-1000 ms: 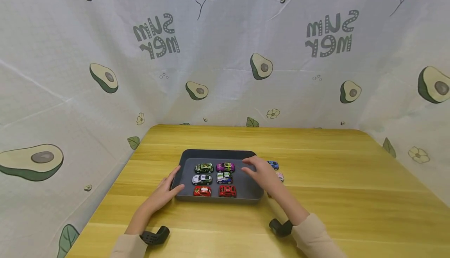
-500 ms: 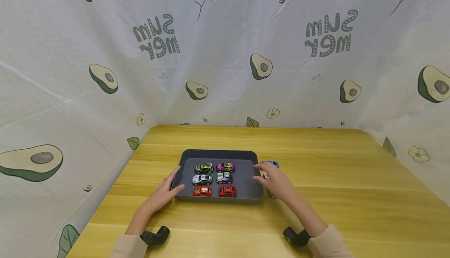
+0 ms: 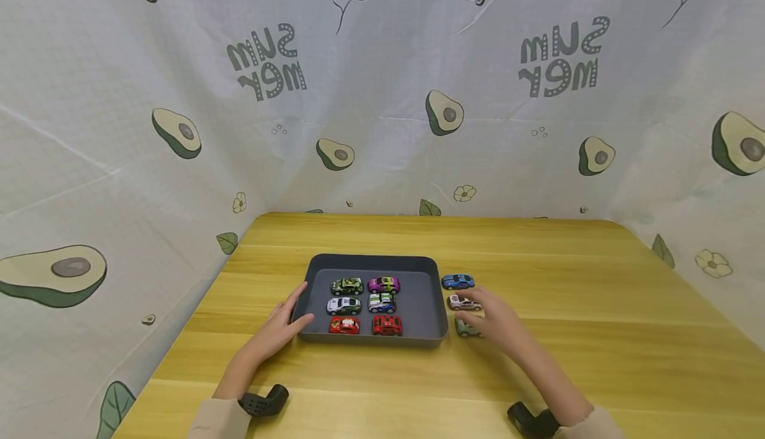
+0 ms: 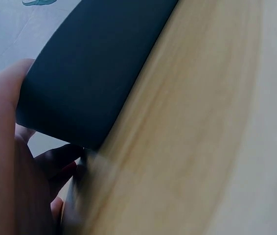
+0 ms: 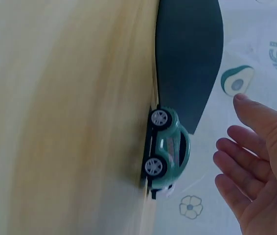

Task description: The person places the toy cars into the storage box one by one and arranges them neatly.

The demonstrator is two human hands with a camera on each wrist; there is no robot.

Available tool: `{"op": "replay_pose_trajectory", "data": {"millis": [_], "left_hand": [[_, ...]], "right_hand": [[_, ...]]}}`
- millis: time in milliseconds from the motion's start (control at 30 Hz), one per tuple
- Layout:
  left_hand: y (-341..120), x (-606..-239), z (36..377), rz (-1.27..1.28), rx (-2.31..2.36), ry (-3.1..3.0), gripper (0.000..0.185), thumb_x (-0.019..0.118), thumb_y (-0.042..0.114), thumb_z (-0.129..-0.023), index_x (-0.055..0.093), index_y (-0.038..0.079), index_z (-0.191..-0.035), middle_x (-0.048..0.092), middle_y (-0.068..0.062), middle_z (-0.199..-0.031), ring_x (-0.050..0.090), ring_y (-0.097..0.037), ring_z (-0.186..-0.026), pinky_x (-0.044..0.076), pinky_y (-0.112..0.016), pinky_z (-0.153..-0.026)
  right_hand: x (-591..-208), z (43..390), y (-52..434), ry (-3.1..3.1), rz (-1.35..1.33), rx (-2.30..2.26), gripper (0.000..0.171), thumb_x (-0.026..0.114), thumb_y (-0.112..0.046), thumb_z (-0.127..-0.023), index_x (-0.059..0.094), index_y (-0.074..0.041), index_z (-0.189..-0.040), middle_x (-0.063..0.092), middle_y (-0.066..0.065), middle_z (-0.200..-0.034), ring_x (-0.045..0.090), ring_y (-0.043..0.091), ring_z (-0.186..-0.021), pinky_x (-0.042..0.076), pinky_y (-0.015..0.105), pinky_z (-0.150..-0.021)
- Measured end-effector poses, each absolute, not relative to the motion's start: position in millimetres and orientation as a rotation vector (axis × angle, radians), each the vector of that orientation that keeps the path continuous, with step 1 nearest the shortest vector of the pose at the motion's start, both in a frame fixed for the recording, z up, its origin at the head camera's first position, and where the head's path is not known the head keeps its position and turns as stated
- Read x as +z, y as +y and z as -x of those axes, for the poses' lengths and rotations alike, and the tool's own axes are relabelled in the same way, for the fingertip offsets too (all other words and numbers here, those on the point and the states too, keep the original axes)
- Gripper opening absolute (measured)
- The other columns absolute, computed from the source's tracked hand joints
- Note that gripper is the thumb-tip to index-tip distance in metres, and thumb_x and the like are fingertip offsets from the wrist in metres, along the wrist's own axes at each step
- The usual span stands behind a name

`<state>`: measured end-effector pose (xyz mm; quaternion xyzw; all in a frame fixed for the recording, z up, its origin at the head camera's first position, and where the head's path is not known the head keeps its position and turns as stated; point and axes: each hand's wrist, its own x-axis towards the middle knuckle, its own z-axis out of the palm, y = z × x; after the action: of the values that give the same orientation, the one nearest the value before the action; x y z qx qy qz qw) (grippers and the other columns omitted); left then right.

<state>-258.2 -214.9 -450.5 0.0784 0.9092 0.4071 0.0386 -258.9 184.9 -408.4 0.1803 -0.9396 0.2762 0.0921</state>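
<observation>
A dark grey tray holds several toy cars in two columns, among them a purple car and a red car. My left hand grips its near left corner, thumb over the rim and fingers along the outer side. To the right of the tray, my right hand hovers with fingers apart and nothing between them. By its fingertips lie a white car and a green car, the latter partly hidden by the thumb in the head view. Behind these sits a blue car.
The wooden table extends to the right and in front of the tray. A white cloth printed with avocados hangs behind and along the sides.
My right hand has moved from over the tray's right part out to the right, beside the cars on the table, which now show more. My left hand and the tray have stayed put.
</observation>
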Motion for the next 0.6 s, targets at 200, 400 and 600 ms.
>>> {"op": "replay_pose_trajectory", "data": {"millis": [200, 400, 600], "left_hand": [[-214.2, -451.0, 257.5, -0.235, 1.248, 2.789, 0.070, 0.049, 0.043, -0.090, 0.012, 0.025, -0.147, 0.018, -0.022, -0.150, 0.004, -0.052, -0.134, 0.011, -0.072, -0.099], [-214.6, -450.6, 257.7, -0.241, 1.244, 2.796, 0.069, 0.049, 0.043, -0.090, 0.012, 0.026, -0.147, 0.018, -0.021, -0.150, 0.006, -0.052, -0.135, 0.013, -0.072, -0.099], [-215.0, -450.2, 258.1, -0.241, 1.234, 2.797, 0.069, 0.048, 0.042, -0.091, 0.011, 0.026, -0.147, 0.018, -0.021, -0.150, 0.005, -0.052, -0.134, 0.011, -0.072, -0.099]], "right_hand": [[-409.3, 252.6, 196.9, -2.774, -0.518, 0.811, 0.039, 0.067, -0.018, -0.081, 0.060, -0.001, -0.115, 0.061, 0.016, -0.111, 0.057, 0.036, -0.104, 0.046, 0.050, -0.086], [-411.6, 249.8, 206.0, -2.818, -0.511, 0.829, 0.038, 0.066, -0.017, -0.081, 0.060, 0.002, -0.113, 0.059, 0.020, -0.112, 0.055, 0.040, -0.105, 0.043, 0.053, -0.089], [-416.7, 248.8, 213.4, -2.874, -0.509, 0.835, 0.036, 0.067, -0.016, -0.080, 0.061, 0.003, -0.109, 0.060, 0.020, -0.108, 0.055, 0.040, -0.104, 0.043, 0.052, -0.089]]}}
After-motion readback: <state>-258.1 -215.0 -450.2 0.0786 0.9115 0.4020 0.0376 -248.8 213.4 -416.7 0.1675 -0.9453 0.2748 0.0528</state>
